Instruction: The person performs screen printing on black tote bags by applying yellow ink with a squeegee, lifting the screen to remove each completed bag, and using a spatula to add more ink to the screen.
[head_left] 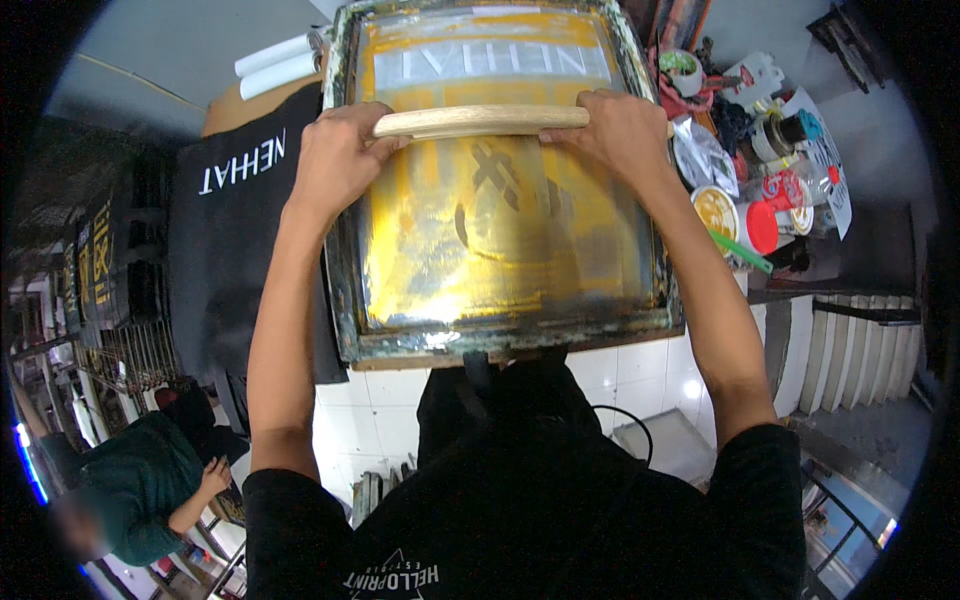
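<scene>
A screen printing frame (400, 345) with a yellow-stained mesh lies in front of me, its edges smeared with dark and pale ink. Across its upper part runs a squeegee with a pale wooden handle (480, 121). My left hand (345, 150) grips the handle's left end, thumb on the near side. At the other end my right hand (622, 135) is closed round the wood in the same way. Pale stencil lettering (500, 62) shows on the mesh beyond the squeegee. Darker marks (495, 172) stain the mesh on the near side. The squeegee's blade is hidden under the handle.
Left of the frame lies a black printed shirt (235, 240), with white rolls (280, 65) behind it. Ink tubs (715, 215), a plastic bottle (795, 185) and a green stick (740, 252) crowd the right side. Another person in a dark green top (140, 480) is at lower left.
</scene>
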